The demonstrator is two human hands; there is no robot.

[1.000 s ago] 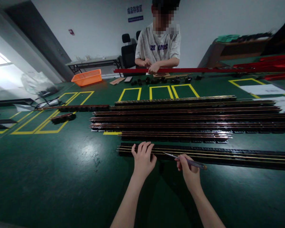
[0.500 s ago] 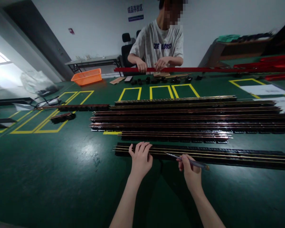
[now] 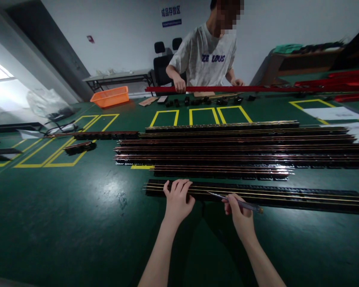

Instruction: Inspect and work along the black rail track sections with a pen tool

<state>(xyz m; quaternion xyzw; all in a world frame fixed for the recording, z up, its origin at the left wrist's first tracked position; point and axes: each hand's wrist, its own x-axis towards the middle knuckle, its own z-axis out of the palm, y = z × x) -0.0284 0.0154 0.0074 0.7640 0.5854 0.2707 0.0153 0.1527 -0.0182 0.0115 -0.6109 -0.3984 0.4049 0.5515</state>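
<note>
The black strip (image 3: pixel 287 198) is positioned under the left hand (image 3: pixel 178 201), whose fingers are spread across it, and is extended past the right hand (image 3: pixel 241 215), by which a slim pointed tool (image 3: pixel 251 207) is pinched, tip directed toward the strip

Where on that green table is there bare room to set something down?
The green tabletop shows bare left of the left hand, nearer than the small dark bundle, and right of the right hand, nearer than the long black strip with brass-coloured rods. It is crowded beyond that strip, where long dark rows with thin shiny rods lie close together.
</note>
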